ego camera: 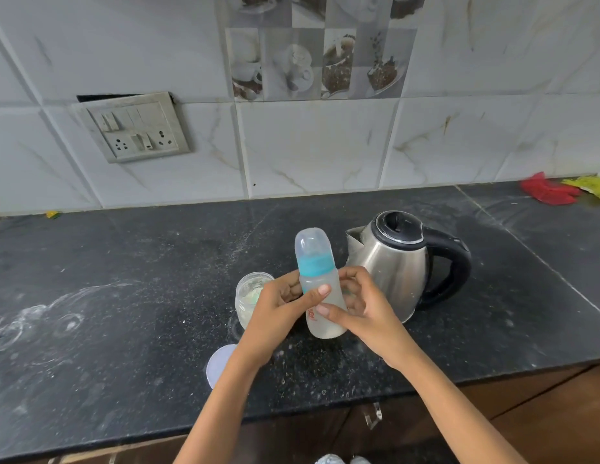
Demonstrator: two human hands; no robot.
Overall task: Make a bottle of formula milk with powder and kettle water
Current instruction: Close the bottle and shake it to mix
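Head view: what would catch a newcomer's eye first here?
A capped baby bottle with a blue collar, held upright between the left hand and right hand over the black counter. Just behind on the right stands a steel kettle; an open jar sits left of the hands.

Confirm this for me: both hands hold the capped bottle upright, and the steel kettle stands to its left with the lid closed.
Wrong on one count. In the head view the kettle stands to the right of the bottle, not the left. The rest holds: the left hand and right hand grip the capped bottle upright, and the kettle's lid is closed.
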